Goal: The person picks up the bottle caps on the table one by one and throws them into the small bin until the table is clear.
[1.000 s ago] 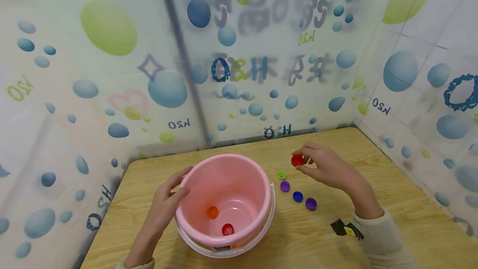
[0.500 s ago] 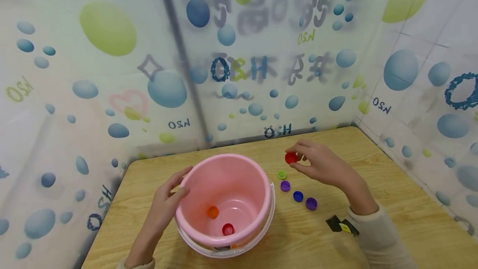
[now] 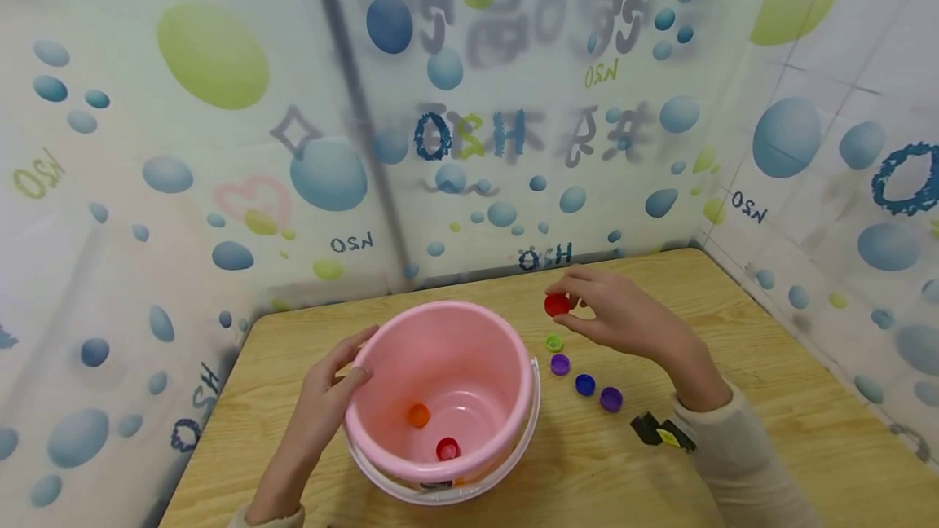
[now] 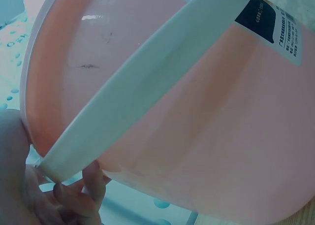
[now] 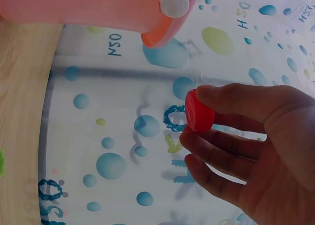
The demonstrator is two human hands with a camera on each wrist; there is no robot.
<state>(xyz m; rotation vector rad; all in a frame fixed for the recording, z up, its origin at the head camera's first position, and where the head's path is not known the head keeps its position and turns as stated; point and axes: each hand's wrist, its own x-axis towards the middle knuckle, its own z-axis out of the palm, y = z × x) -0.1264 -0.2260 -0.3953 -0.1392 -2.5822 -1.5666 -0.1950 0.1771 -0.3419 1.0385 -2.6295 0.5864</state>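
A pink bucket point(image 3: 517, 430) stands on the wooden table, with an orange cap point(image 3: 418, 415) and a red cap point(image 3: 448, 450) on its inside bottom. My left hand point(image 3: 323, 398) grips its left rim, thumb inside; in the left wrist view the fingers of that hand point(image 4: 74, 200) curl under the rim beside the white handle point(image 4: 147, 82). Right of the bucket, above the table, my right hand point(image 3: 623, 314) pinches another red cap point(image 3: 557, 305). The right wrist view shows this red cap point(image 5: 199, 112) between thumb and fingertips.
Right of the bucket lie a green cap point(image 3: 553, 344), a purple cap point(image 3: 560, 364), a blue cap point(image 3: 584, 385) and another purple cap point(image 3: 611, 399). A black and yellow item point(image 3: 663, 432) is by my right sleeve. A patterned curtain point(image 3: 469, 218) hangs behind the table.
My right hand has moved left toward the bucket with the red cap held in its fingers. My left hand and the bucket have stayed in place.
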